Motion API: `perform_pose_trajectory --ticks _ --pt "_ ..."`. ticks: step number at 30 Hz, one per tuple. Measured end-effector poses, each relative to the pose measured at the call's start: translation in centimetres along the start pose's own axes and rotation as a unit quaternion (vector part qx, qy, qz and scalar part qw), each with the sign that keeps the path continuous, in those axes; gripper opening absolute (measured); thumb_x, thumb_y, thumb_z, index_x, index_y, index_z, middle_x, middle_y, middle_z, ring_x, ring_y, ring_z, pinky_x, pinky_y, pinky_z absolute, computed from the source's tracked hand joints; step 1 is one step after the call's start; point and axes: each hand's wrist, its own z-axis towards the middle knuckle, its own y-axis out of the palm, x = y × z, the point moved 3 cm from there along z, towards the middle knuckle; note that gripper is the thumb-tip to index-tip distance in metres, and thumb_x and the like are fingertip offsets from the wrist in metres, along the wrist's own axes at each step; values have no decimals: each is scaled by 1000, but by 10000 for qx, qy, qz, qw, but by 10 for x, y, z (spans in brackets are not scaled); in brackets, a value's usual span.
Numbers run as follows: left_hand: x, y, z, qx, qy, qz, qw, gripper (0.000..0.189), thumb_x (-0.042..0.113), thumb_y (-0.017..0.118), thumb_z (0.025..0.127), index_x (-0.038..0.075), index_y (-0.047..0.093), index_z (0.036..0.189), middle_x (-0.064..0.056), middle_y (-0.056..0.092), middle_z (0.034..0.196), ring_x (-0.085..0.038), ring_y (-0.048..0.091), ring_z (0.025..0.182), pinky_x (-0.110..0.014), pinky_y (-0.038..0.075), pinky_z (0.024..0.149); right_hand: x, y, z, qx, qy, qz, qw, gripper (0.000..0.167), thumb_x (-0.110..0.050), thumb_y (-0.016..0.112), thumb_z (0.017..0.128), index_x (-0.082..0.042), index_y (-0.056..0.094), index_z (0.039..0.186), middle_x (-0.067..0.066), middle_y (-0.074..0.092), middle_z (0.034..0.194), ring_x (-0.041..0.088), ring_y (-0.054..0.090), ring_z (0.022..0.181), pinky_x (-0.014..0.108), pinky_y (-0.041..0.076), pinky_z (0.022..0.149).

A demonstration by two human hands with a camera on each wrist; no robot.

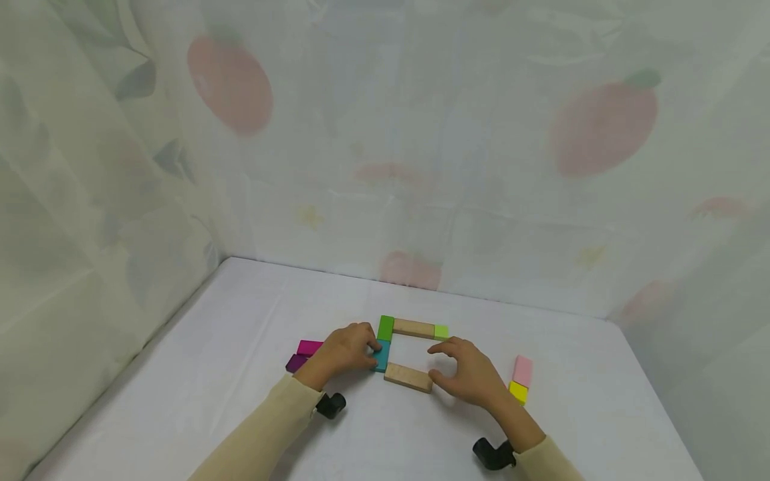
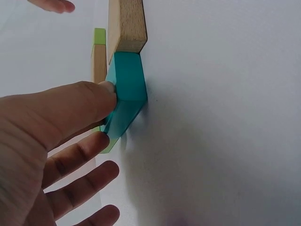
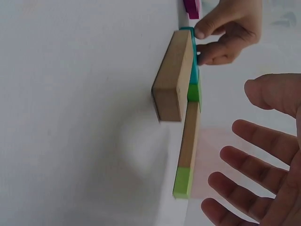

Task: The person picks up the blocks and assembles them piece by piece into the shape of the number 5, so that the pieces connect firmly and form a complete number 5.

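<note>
My left hand (image 1: 350, 346) holds a teal block (image 2: 130, 77) between thumb and fingertips; the block lies flat on the white table. The teal block meets a green block (image 1: 386, 328) at its far end. A plain wooden block (image 1: 408, 377) runs rightward from its near end. My right hand (image 1: 472, 374) hovers by the right end of that wooden block, holding nothing, its fingers spread and thumb apart in the right wrist view. Farther back, a second wooden block (image 1: 414, 327) links the green block to a small lime block (image 1: 442, 332).
Left of the left hand lie a magenta block (image 1: 309, 347) and a purple block (image 1: 296, 363), partly behind the forearm. A pink block (image 1: 523, 371) and a yellow block (image 1: 518, 392) touch on the right, beyond the right wrist. Patterned curtains (image 1: 481, 167) rise behind the table.
</note>
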Motion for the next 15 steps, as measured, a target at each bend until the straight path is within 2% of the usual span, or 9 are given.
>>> perform_pose_trajectory --ticks 7,15 --pt "-4 1 1 20 35 -22 10000 28 25 80 77 15 77 102 5 61 100 -13 57 96 -32 51 83 16 -15 -7 295 -108 -164 9994 33 -29 75 79 -20 70 110 -5 66 108 21 62 105 44 52 87" --pt "-4 1 2 1 60 -86 9999 28 24 80 77 15 77 102 5 61 99 -12 57 95 -31 51 82 40 -35 -16 222 121 -260 9993 35 -30 75 80 -19 69 113 -2 66 112 25 61 108 48 51 88"
